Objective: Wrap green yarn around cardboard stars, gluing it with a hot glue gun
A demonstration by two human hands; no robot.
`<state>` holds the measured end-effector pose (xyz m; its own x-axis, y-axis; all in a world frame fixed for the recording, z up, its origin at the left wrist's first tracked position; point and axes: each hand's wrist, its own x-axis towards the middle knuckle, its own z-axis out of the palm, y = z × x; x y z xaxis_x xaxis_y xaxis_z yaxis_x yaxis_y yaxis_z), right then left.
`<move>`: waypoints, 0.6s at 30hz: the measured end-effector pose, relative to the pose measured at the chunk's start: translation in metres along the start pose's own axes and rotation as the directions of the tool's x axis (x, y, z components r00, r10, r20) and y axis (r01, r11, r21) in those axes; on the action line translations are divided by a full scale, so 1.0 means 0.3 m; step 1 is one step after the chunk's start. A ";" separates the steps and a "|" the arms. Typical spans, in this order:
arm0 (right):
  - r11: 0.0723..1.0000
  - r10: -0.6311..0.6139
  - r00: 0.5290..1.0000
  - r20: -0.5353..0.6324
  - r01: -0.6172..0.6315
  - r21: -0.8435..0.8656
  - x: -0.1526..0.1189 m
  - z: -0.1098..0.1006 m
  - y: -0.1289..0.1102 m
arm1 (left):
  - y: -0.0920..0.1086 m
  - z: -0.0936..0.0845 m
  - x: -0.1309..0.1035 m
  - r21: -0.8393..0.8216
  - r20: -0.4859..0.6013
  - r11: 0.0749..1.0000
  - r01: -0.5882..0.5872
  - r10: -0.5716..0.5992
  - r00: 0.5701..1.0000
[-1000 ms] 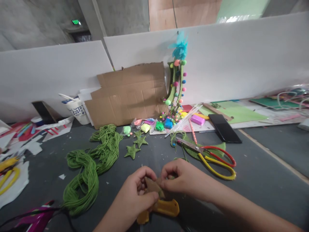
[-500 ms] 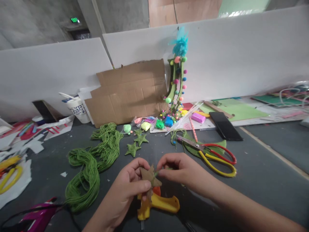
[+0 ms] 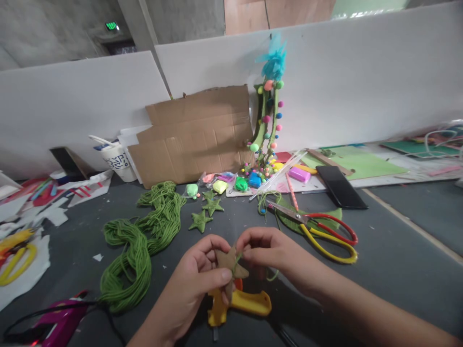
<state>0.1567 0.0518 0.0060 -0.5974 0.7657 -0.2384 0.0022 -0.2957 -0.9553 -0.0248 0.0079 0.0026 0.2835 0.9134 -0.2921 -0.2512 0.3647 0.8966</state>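
Observation:
Between thumb and fingers, my left hand [image 3: 197,279] grips a brown cardboard star [image 3: 228,262]. My right hand [image 3: 267,248] is closed at the star's right side, pinching a strand of green yarn [image 3: 238,258] that lies against the cardboard. A loose length of the yarn hangs below my right hand. Under the star a yellow glue gun [image 3: 251,302] with an orange part lies on the table, partly covered by my left hand. Beyond my hands are green yarn-covered stars [image 3: 200,221]. A large skein of green yarn [image 3: 126,265] spreads to their left.
Scissors with red and yellow handles [image 3: 307,221] lie on a green leaf-like piece at right, near a black phone [image 3: 340,187]. A decorated green stand [image 3: 267,125] and cardboard [image 3: 195,140] stand at the back. A magenta tool [image 3: 61,320] with a black cable is front left.
Both hands and the star have shifted slightly right in the view. A loop of yarn now shows under my right hand. The whole scene has moved a little with the camera.

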 end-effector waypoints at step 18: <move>0.939 -0.109 0.982 -0.156 0.049 -0.342 0.001 0.038 0.028 | -0.003 0.026 -0.003 0.309 -0.268 0.951 0.010 0.077 0.960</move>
<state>0.1475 0.0429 -0.0002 -0.4617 0.8729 -0.1577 0.2465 -0.0445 -0.9681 -0.0177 0.0055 0.0047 0.0046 0.9537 -0.3007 0.0503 0.3001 0.9526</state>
